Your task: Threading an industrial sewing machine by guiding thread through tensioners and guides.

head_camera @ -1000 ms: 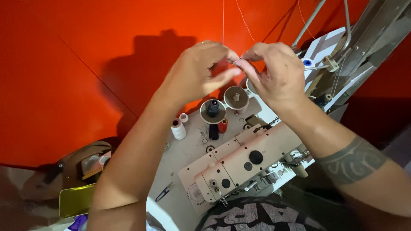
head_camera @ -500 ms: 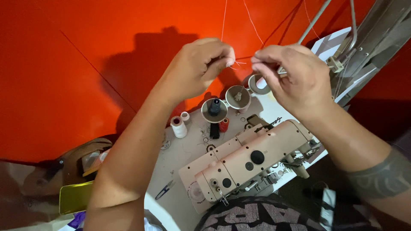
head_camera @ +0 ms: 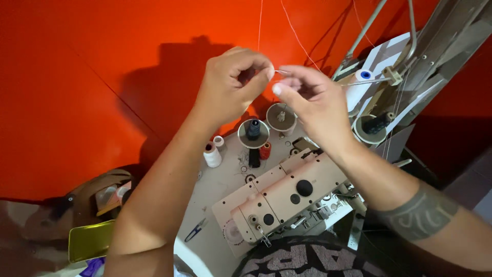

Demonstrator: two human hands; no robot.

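both hands were raised above the sewing machine (head_camera: 279,197), close together in front of the orange wall (head_camera: 77,77). the left hand (head_camera: 233,84) was closed, its thumb and forefinger pinched on a thin thread (head_camera: 281,72) at the fingertips. the right hand (head_camera: 312,100) was also closed, pinching the same thread just beside the left fingertips, so the two hands nearly touched. more fine thread ran up from the hands and out of the top edge of the view. below them, well apart, dark and red spools (head_camera: 253,131) stood on round holders near the back edge of the counter (head_camera: 220,184), with a white spool (head_camera: 211,155) to the left. a tall white cone (head_camera: 359,87) and a metal thread stand (head_camera: 389,77) crowded the right side, leaving little room there, while the space to the left of the hands lay open against the wall. small snips (head_camera: 196,231) lay near the counter's front edge, and a green tin (head_camera: 89,241) sat lower left.
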